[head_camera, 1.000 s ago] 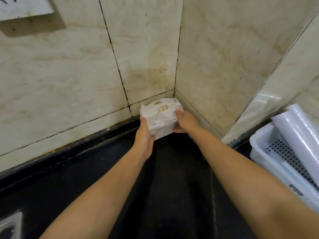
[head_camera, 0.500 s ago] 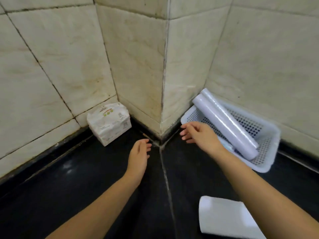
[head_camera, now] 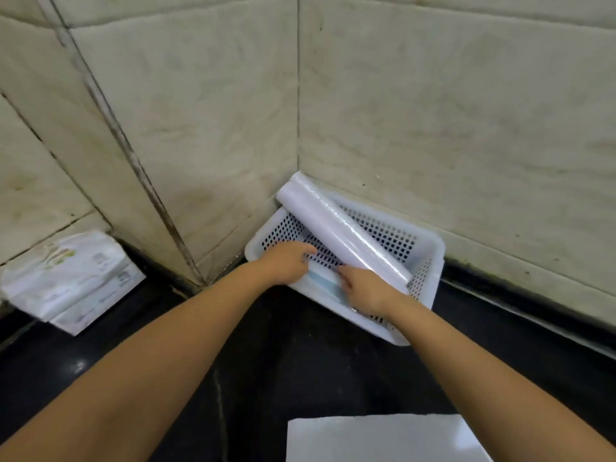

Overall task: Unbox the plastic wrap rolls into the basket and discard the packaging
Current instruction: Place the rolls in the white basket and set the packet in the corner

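Observation:
A white perforated basket stands on the black counter in the wall corner. Two plastic wrap rolls lie diagonally across it, their upper ends sticking out over the far rim. A pale blue and white flat item lies in the basket under the rolls' near side. My left hand reaches into the basket's left part with fingers stretched over the holes. My right hand rests on the blue item just below the rolls; the blur hides whether it grips it.
A white printed soft pack sits against the left wall. A flat white sheet or box lies on the black counter at the bottom edge. Tiled walls close in the back and both sides.
Both hands let go of the white pack, left it by the left wall, and moved right into the basket. The view turned right, bringing the basket to the middle.

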A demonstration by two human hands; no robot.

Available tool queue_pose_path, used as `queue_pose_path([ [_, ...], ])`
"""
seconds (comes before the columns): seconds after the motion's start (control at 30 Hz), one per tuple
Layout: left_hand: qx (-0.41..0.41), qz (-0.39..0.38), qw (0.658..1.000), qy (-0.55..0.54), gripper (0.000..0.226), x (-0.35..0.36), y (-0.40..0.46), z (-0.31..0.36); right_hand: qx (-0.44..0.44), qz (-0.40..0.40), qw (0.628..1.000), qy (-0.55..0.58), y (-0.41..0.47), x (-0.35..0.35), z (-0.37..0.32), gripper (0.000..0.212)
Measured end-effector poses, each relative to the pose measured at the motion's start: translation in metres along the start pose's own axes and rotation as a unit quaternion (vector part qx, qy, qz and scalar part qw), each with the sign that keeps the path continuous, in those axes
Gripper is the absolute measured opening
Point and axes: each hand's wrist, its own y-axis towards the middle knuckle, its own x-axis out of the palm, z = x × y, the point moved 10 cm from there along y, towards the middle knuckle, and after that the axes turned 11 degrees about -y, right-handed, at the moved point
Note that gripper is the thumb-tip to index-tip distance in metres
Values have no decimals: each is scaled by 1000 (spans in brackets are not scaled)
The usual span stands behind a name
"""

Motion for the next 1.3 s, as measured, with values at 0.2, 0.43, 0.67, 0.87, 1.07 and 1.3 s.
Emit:
queue_pose_path([
  [0.2, -7, -117, 979, 165, 47, 26, 30, -8, -29, -24, 999, -21, 18, 6, 4, 11],
  [0.43, -28, -151, 971, 185, 53, 32, 38, -21, -14, -78, 996, -39, 23, 13, -3, 35],
  [0.67, -7, -169, 978, 119, 46, 29, 35, -16, -34, -80, 996, 13, 18, 6, -7, 33],
  [0.87, -63, -73, 978, -182, 49, -5, 40, -23, -24, -50, 998, 34, -2, -25, 10, 33],
  [1.07, -35, -196, 979, 50, 50, 37, 41, -21, 21, 75, 993, 85, -10, -83, 46, 17],
  [1.3, -16, -230, 957, 176, 29, 48, 35, -13, 4, 137, 984, 109, 4, -60, 3, 37],
])
